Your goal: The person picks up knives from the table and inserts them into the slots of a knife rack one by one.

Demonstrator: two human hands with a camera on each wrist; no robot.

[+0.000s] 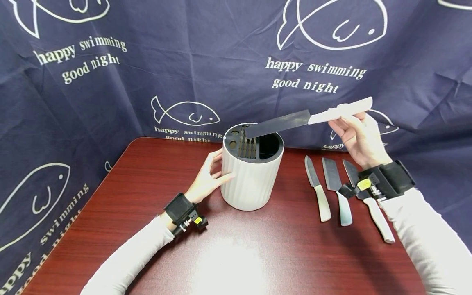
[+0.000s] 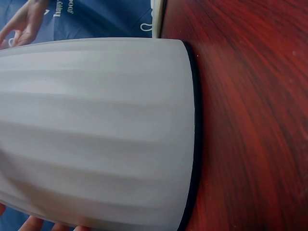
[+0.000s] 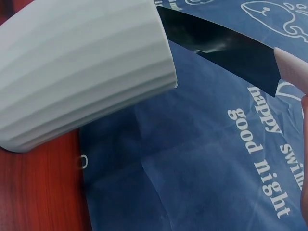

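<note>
My left hand (image 1: 205,180) holds the left side of a white ribbed knife holder (image 1: 248,184), thumb on the near wall and fingers round the back. In the left wrist view its fingertips (image 2: 57,226) show at the lower edge. My right hand (image 1: 358,135) pinches the white handle of a broad-bladed kitchen knife (image 1: 278,124). The knife is nearly level, tilted down to the left. Its blade tip lies over the slotted part of the holder's dark top (image 1: 248,148); whether it touches cannot be told. The right wrist view shows the blade (image 3: 221,45) beside the holder's rim.
Right of the holder, a small knife (image 1: 318,188), a cleaver-like knife (image 1: 337,190) and another knife (image 1: 380,221), partly hidden by the right wrist gear, lie on the red-brown table (image 1: 166,262). A blue fish-print cloth (image 1: 221,53) hangs behind.
</note>
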